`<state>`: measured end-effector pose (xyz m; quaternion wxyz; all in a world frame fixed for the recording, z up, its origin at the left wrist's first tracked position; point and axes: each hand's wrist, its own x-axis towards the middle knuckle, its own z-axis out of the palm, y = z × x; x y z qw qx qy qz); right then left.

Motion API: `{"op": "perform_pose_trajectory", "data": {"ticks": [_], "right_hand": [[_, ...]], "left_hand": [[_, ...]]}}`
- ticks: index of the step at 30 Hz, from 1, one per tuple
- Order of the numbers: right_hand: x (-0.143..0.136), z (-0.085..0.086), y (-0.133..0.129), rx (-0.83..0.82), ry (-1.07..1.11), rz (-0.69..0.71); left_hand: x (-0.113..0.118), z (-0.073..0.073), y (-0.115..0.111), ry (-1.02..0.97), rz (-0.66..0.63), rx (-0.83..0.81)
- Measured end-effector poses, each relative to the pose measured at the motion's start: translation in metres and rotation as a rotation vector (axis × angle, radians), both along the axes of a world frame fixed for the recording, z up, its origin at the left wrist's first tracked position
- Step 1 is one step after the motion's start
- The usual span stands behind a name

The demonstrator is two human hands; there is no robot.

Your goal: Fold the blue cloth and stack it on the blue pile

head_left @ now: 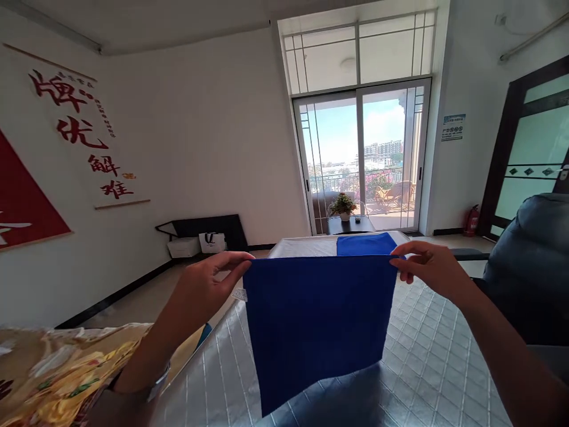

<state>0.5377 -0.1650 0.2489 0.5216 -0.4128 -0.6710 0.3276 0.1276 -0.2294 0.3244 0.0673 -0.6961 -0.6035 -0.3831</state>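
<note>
A dark blue cloth (320,320) hangs upright between my hands, its top edge pulled straight. My left hand (216,279) pinches the upper left corner between thumb and fingers. At the upper right corner, my right hand (422,267) grips the cloth the same way. A small white label (240,294) sticks out from the cloth's left side, just under my left fingertips. Behind the top edge, a brighter blue cloth (367,244) lies flat at the far end of the table. The lower edge hangs unevenly above the silver surface.
A quilted silver cover (435,344) lies over the table. Patterned yellow fabric (66,379) is at the lower left. A black armchair (527,255) stands on the right. Farther off are a potted plant (344,204), a white bag (212,242) and sliding glass doors (361,160).
</note>
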Motion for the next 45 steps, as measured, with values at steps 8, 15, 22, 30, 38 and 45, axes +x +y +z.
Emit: {"op": "perform_pose_trajectory", "data": {"ticks": [8, 15, 22, 30, 38, 45], "right_hand": [[0.029, -0.007, -0.028, 0.104, 0.093, -0.23], [0.04, 0.002, -0.043, 0.125, 0.106, -0.324], [0.048, 0.009, -0.035, 0.217, 0.093, -0.786], [-0.02, 0.025, 0.049, 0.233, -0.057, -0.649], [-0.149, -0.085, 0.093, 0.234, -0.42, 0.071], [-0.082, -0.198, 0.009, 0.113, -0.763, 0.16]], "left_hand": [[0.019, -0.009, -0.001, 0.009, -0.119, 0.1], [0.026, -0.012, -0.004, -0.025, -0.189, 0.018], [0.094, -0.034, -0.042, -0.173, -0.524, -0.016], [0.124, -0.069, -0.039, -0.105, -0.737, 0.228], [0.042, -0.215, 0.003, -0.176, -0.162, -0.223], [-0.009, -0.303, 0.006, -0.208, -0.029, -0.404]]}}
